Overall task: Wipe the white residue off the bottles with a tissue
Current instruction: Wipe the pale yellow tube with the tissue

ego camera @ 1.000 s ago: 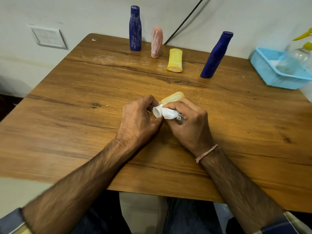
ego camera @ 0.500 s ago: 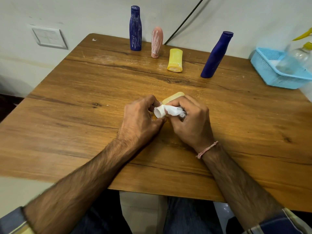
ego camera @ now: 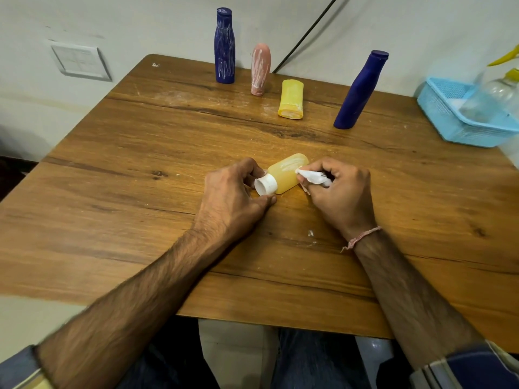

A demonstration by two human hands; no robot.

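On the wood-grain laminate worktop a small translucent yellow bottle lies on its side near the middle, its rounded base pointing away and its ribbed white cap towards the person. Faint white streaks smear its upper flank. The left hand pinches the cap between thumb and curled fingers. The right hand is curled tight round a crumpled white tissue, whose twisted tip touches the bottle's side near the base. A thin pinkish thread circles the right wrist. Along the far edge stand four more plastic bottles. A tall dark blue bottle is scribbled over with white lines. Beside it is a rounded pink bottle streaked white. A squat, flat-sided yellow bottle has pale residue at its foot. Well to the right is a waisted matte blue bottle with a smooth surface. Chalky white smudges dust the wood around them, and a few flecks lie near the right wrist. At the far right corner a light blue perforated plastic basket holds a clear spray bottle with a yellow trigger. A white switch plate sits on the wall at left, and a black cable runs diagonally up the wall behind the bottles.
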